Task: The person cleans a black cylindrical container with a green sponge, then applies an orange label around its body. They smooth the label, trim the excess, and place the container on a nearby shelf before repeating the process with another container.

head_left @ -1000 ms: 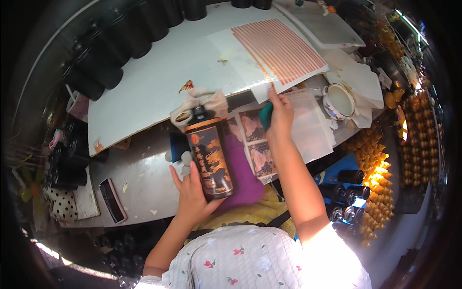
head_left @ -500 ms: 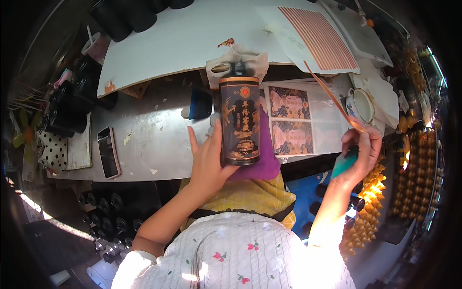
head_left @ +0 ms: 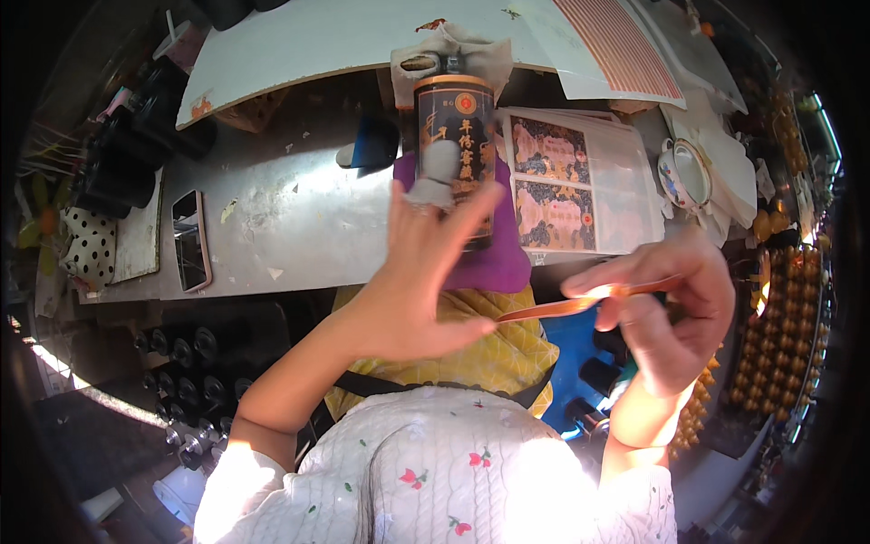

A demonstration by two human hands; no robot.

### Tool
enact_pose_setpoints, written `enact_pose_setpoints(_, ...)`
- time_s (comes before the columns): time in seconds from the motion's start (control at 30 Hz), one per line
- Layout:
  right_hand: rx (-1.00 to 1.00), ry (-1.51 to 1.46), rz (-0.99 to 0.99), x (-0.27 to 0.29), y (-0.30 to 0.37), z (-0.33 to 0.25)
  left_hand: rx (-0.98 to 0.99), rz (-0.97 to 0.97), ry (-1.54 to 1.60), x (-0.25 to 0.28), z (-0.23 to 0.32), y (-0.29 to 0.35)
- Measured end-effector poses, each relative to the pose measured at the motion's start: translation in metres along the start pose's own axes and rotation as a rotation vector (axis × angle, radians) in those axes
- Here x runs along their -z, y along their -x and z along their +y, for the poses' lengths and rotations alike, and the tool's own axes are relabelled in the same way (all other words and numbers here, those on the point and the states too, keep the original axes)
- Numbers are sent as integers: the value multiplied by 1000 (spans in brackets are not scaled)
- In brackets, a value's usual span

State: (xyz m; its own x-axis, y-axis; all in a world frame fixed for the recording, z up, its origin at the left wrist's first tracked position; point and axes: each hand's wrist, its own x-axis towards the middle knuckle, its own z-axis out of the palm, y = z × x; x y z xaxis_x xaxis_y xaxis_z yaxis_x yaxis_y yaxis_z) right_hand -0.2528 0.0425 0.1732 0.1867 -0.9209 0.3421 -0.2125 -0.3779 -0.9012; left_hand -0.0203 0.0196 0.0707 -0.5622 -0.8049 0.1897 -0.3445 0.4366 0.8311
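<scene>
A black bottle with a dark decorated label and an orange band near its neck lies on a purple cloth, its neck pointing away from me. Over its lower part reaches my left hand, fingers spread, grey coverings on some fingertips. That hand's thumb tip is at the left end of a thin orange strip; whether they touch I cannot tell. My right hand, to the right of the bottle, pinches the strip between thumb and fingers.
Printed label sheets lie right of the bottle, a floral enamel cup beyond them. Farther back, a striped strip sheet rests on a white board. A phone lies at left. Black bottles stand below the table.
My left hand has let go of the bottle's side and spread over it. My right hand has brought the strip leftward and nearer to me. The view has shifted slightly.
</scene>
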Motion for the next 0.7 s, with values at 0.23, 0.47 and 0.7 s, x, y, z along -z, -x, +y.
enact_pose_setpoints(0.23,-125,-94,53,-13,-10,13,44,-14,344,24,6,19)
enact_pose_setpoints(0.47,-457,-295,280,5,41,104,207,325,137,8,-30,33)
enact_pose_setpoints(0.7,-573,-337,377,15,58,138,252,419,8,-6,-35,27)
